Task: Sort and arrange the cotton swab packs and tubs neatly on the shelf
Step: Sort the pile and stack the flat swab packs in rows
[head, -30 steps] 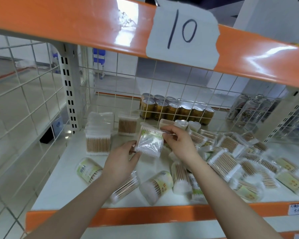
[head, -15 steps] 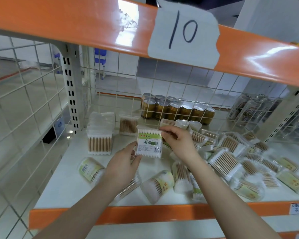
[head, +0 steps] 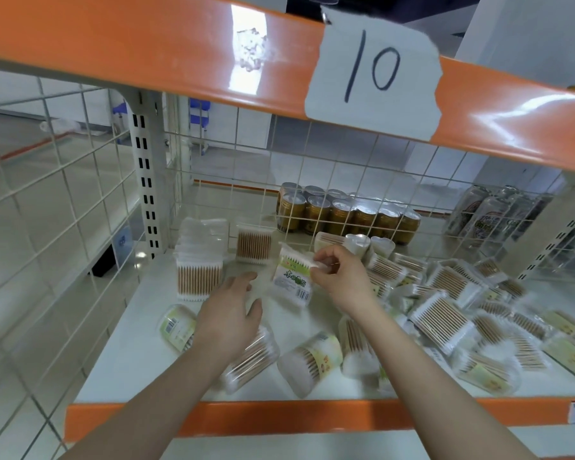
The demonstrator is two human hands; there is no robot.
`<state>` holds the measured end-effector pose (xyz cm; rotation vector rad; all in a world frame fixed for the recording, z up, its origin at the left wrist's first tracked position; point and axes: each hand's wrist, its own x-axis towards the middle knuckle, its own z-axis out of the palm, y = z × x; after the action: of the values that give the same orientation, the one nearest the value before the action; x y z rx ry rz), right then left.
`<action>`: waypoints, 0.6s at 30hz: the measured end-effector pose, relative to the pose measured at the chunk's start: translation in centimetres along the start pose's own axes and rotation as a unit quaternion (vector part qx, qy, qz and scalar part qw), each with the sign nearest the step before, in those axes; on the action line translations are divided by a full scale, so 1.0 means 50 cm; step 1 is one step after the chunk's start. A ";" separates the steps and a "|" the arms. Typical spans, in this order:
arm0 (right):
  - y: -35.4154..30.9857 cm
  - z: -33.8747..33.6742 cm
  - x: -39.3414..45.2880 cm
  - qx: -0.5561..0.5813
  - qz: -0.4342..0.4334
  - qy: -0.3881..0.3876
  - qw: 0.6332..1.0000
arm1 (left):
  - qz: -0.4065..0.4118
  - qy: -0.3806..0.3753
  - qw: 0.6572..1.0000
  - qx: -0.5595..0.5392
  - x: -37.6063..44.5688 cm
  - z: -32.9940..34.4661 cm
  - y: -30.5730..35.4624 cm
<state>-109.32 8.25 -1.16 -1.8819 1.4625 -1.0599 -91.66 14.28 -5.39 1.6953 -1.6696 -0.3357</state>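
Left hand [head: 233,307] released; right hand [head: 337,277] pinches swab pack [head: 292,280] — upright, label-forward.

We see that our left hand [head: 233,307] has let go of the labelled cotton swab pack [head: 292,280] and now hangs open just beside it, fingers spread. Our right hand [head: 337,277] alone pinches the pack's top edge, and the pack has tilted, label facing us, above the shelf [head: 140,343].
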 end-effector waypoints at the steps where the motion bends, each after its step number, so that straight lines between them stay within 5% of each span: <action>1: 0.003 0.004 0.002 -0.021 -0.001 0.003 1.000 | 0.002 0.005 1.000 0.018 0.001 -0.004 -0.004; 8: 0.025 0.043 0.018 -0.161 -0.014 0.022 0.987 | 0.021 0.073 0.994 0.085 0.018 -0.027 -0.041; 18: 0.036 0.080 0.022 -0.241 -0.077 -0.015 0.967 | 0.053 0.043 0.987 0.142 0.057 -0.052 -0.067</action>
<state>-106.88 6.45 -4.51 -2.3667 1.6919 -0.7802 -87.10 12.06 -4.86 1.7865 -1.8017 0.0290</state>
